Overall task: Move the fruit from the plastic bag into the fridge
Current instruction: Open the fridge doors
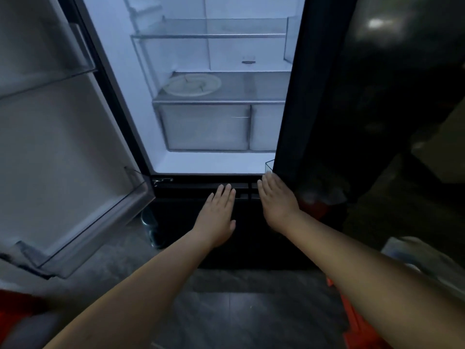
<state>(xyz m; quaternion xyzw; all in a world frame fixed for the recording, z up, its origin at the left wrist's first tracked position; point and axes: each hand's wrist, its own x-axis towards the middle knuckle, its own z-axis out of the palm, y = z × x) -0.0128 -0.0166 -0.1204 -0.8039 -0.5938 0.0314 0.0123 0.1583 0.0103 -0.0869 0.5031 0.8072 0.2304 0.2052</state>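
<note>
Entry, my head view, standing at the fridge (130,102).

1. Fridge: upper compartment lit. Left door (63,147) is swung wide, with a clear door bin (105,217) along its lower edge. Right door (314,96) is dark and stands edge-on to me.
2. Inside: upper glass shelf (208,36). On the lower glass shelf (256,86) a pale plate (192,84) lies towards the left. Beneath it are two frosted crisper drawers (206,127), side by side.
3. Left hand (217,212): spread flat, fingers straight and close together, holding nothing, stretched before the dark lower drawer front (201,248).
4. Right hand (276,200): likewise flat and holding nothing, its fingertips (268,175) at the bottom corner of the right door. I cannot tell whether they touch it.
5. Fruit: from here I cannot tell where it is.
6. A pale crumpled shape (415,250) at the right edge is too blurred to name.
7. An orange item (352,323) lies low at right on the grey tiled floor (239,311).
</note>
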